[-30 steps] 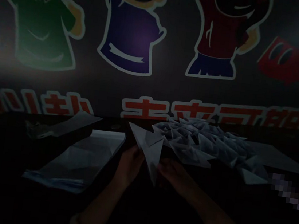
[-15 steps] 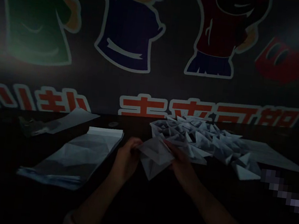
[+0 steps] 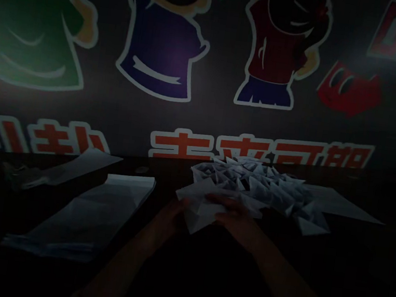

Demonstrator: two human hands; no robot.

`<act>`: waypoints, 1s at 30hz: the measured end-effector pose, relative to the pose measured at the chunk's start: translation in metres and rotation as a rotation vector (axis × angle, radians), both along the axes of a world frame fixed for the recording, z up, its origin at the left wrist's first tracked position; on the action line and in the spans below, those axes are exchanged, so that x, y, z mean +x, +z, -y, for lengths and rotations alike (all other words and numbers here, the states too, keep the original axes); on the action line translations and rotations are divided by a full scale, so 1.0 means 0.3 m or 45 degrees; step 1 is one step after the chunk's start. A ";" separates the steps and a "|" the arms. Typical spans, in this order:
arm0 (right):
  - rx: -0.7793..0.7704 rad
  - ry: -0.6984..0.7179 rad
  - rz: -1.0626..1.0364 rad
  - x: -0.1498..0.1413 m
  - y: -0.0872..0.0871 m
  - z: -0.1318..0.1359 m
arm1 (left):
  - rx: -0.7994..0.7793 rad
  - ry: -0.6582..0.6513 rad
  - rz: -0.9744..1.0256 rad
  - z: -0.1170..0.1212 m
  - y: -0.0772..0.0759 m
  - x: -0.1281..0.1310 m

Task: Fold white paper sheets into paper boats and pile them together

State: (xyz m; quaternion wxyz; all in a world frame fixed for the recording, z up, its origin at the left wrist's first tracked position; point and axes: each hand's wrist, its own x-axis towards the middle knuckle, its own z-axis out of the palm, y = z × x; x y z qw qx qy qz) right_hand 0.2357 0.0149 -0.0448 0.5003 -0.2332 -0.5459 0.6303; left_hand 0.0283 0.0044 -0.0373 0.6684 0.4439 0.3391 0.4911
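Two hands [image 3: 204, 215] hold one folded paper piece [image 3: 198, 213] between them, just in front of the heap of folded paper pieces [image 3: 247, 184] on a dark table [image 3: 134, 186]. The right hand [image 3: 236, 217] lies flat across the top of the piece with its fingers pointing left. The left hand [image 3: 170, 220] grips the piece's left side, though the dimness hides most of its fingers. The piece overlaps the heap's front edge in this view, so whether they touch is hard to make out. The heap is too tangled to count, and one loose piece [image 3: 311, 227] sits at its front right. Left of the heap lie a long stack of paper sheets [image 3: 83, 216], a single sheet [image 3: 82, 167] and a small round disc [image 3: 141, 170]. One large sheet [image 3: 340, 204] extends from the heap's right side. Farther left, a dark object [image 3: 15, 175] is too dim to identify. Behind the heap, a wall [image 3: 202, 112] shows three cartoon figures [image 3: 159, 51], with the leftmost cut off by the frame, above red lettering [image 3: 256, 149] partly hidden by the table.
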 end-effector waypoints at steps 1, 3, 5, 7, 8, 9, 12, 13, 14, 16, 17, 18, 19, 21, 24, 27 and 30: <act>0.016 -0.025 0.041 -0.001 -0.002 0.000 | -0.035 -0.077 -0.025 0.005 -0.004 0.007; 0.053 -0.104 0.147 -0.002 -0.007 -0.001 | -0.057 -0.137 -0.089 0.013 -0.010 0.015; 0.099 -0.219 0.275 -0.002 -0.011 -0.002 | -0.028 -0.093 -0.179 0.018 -0.010 0.018; 0.170 -0.318 0.393 -0.002 -0.013 -0.003 | 0.014 -0.036 -0.296 0.022 -0.006 0.017; 0.204 -0.341 0.440 -0.004 -0.013 -0.002 | 0.035 -0.019 -0.339 0.024 -0.004 0.016; 0.230 -0.353 0.470 -0.005 -0.012 -0.002 | 0.060 -0.011 -0.379 0.025 -0.002 0.014; 0.250 -0.421 0.468 -0.011 -0.010 -0.001 | 0.139 -0.053 -0.506 0.028 -0.004 0.009; 0.252 -0.461 0.439 -0.013 -0.011 -0.003 | 0.176 -0.088 -0.549 0.028 -0.007 0.009; 0.252 -0.505 0.399 -0.013 -0.012 -0.007 | 0.223 -0.115 -0.587 0.028 -0.011 0.009; 0.238 -0.585 0.297 -0.010 -0.019 -0.020 | 0.296 -0.140 -0.613 0.028 -0.018 0.012; 0.216 -0.611 0.248 -0.006 -0.023 -0.028 | 0.305 -0.144 -0.614 0.029 -0.020 0.015; 0.185 -0.636 0.206 -0.002 -0.027 -0.037 | 0.288 -0.144 -0.614 0.029 -0.020 0.018; 0.146 -0.667 0.168 0.004 -0.031 -0.045 | 0.247 -0.140 -0.613 0.030 -0.020 0.022; 0.086 -0.709 0.108 0.014 -0.034 -0.057 | 0.163 -0.127 -0.615 0.031 -0.015 0.027; 0.016 -0.659 0.060 0.021 -0.029 -0.056 | 0.125 -0.034 -0.596 0.028 -0.008 0.031; -0.046 -0.501 0.080 0.012 -0.021 -0.041 | 0.134 0.132 -0.529 0.021 -0.005 0.030; -0.026 -0.391 0.122 0.000 -0.021 -0.031 | 0.142 0.224 -0.451 0.013 -0.007 0.026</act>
